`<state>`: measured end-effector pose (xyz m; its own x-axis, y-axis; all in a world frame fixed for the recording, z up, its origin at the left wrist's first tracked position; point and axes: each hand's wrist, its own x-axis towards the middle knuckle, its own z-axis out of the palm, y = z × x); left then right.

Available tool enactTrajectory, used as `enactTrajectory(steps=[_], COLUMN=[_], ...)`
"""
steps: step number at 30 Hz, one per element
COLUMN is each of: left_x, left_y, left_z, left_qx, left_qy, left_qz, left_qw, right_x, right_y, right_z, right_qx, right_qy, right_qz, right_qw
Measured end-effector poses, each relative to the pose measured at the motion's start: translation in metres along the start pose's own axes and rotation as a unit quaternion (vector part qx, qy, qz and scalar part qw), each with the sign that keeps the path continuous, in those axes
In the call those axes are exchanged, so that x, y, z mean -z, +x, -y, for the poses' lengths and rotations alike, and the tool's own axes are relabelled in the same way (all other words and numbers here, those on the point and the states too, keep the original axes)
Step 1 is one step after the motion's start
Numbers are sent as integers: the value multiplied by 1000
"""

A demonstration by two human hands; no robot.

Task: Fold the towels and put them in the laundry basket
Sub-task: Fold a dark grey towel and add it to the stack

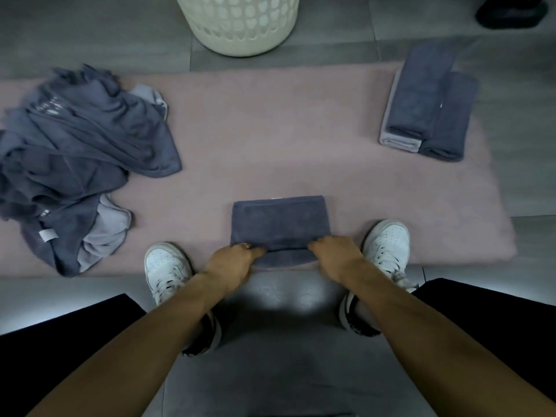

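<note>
A dark grey towel (278, 222), folded into a small rectangle, lies on the pink rug (270, 139) in front of me. My left hand (237, 257) grips its near left edge and my right hand (335, 254) grips its near right edge, fingers curled round the fold. A heap of unfolded dark and light grey towels (75, 158) lies on the rug's left side. Folded towels (430, 106) are stacked at the rug's far right. The cream perforated laundry basket (240, 22) stands on the floor beyond the rug.
My white shoes (167, 269) (386, 245) stand on either side of the towel at the rug's near edge. Grey tiled floor (285, 326) surrounds the rug. A dark shoe-like object (511, 12) sits at the top right.
</note>
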<state>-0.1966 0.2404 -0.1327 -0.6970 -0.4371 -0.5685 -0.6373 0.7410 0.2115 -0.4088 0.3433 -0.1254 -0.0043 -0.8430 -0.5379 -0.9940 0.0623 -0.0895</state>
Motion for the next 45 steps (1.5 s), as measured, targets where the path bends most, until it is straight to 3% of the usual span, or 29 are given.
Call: enactTrajectory(steps=[2,4,8,12,19,22,24,28,30,32,38,45], left_x=[2,9,17,7,-20,-23,-20,-22,-27,-38,-49,-11], left_y=[-12,-19,-16,-9,26,36,39,47,50,49,50,62], left_z=[1,4,20,26,24,19,16,6,-7,-13,-2,19], left_qx=[-26,-23,82,164,190,227,236,57,41,68,105,61], left_qy=[-60,-134,-321,-398,-358,-336,-246,-45,-17,-13,-6,-87], left_qz=[38,35,-88,-208,-289,-257,-265,-271,-226,-191,-143,-57], left_qw=[997,990,939,878,867,877,902,960,973,979,984,993], right_x=[5,5,-1,-5,-20,-29,-32,-37,-44,-52,-46,1], right_y=[-14,-20,-16,-2,42,48,47,49,52,55,70,88], right_z=[3,-2,-16,-18,-15,-14,-14,-1,7,7,-4,-19], right_qx=[-16,-61,-152,-201,-244,-272,-267,-106,-11,20,-4,7], right_qy=[49,156,366,415,375,358,311,155,126,101,95,84], right_qz=[42,35,-110,-186,-184,-156,-197,-296,-249,-178,-90,65], right_qw=[998,985,911,868,875,880,891,937,960,979,991,994])
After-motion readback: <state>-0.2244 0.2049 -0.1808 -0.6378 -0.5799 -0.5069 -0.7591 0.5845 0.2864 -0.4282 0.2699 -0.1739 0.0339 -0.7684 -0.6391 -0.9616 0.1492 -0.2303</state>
